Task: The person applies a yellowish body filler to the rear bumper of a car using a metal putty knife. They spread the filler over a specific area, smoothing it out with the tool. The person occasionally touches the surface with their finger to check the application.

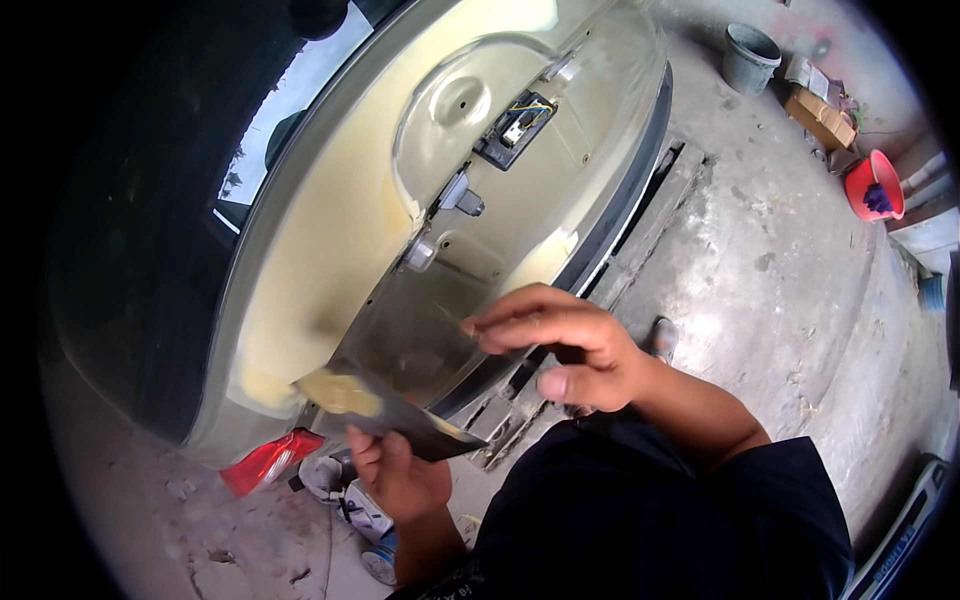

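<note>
My left hand point(400, 475) grips a dark flat board point(405, 415) from below, thumb along its near edge. A lump of yellow putty point(345, 392) lies on the board's far left end, and a yellow smear marks its right edge. Beside it, my right hand point(565, 345) hovers over the lower edge of a car's rear door, fingers stretched forward and thumb apart. Its fingertips are slightly blurred, and I make out nothing firmly held. The beige car door point(330, 230) fills the left, with paler yellow patches on its surface.
An opening with a wired fitting point(518, 128) sits in the door. A red foil packet point(270, 460) shows below the door's left end, near a blue-and-white can point(380, 560). Across the concrete floor stand a grey bucket point(750, 60), a cardboard box point(822, 118) and a red bucket point(868, 190).
</note>
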Motion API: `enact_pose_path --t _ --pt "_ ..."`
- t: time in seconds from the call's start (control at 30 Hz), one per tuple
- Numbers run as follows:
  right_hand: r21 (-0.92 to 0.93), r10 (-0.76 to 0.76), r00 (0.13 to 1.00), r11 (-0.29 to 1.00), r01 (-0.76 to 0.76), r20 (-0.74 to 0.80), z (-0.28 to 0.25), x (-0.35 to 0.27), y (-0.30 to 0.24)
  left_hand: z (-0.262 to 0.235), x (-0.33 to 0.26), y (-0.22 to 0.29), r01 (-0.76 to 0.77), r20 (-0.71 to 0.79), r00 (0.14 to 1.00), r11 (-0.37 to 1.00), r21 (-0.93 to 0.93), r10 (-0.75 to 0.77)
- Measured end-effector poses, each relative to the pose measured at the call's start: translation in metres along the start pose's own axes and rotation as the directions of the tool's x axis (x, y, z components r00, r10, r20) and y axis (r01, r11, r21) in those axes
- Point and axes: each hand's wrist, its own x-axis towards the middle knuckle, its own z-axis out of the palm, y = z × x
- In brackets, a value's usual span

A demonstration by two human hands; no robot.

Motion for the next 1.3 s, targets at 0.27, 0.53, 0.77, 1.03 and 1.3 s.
enact_pose_path --t 0.27,0.53,0.77,1.03,1.3 --pt "0.645 0.224 0.975 0.746 -0.166 -0.007 0.039 0.022 0.007 0.009 -0.017 -0.012 0.292 0.132 0.948 0.957 -0.003 -0.289" --pt "-0.646 -0.183 0.938 0.762 -0.055 -0.296 0.036 0.087 0.018 -0.028 -0.032 -0.006 0.027 -0.041 0.999 0.999 0.046 -0.025" --pt "-0.740 -0.199 0.941 0.668 -0.073 -0.273 0.053 0.098 0.024 -0.045 -0.039 -0.001 0.017 -0.001 1.000 1.000 0.021 -0.017" --pt "-0.715 -0.118 0.944 0.683 -0.148 -0.308 0.064 0.076 0.038 -0.048 -0.046 0.002 0.002 -0.005 1.000 1.000 0.011 -0.002" --pt "-0.639 -0.075 0.948 0.754 -0.149 -0.310 0.050 0.067 0.031 -0.039 -0.037 0.005 -0.031 0.059 0.998 0.999 0.042 0.028"
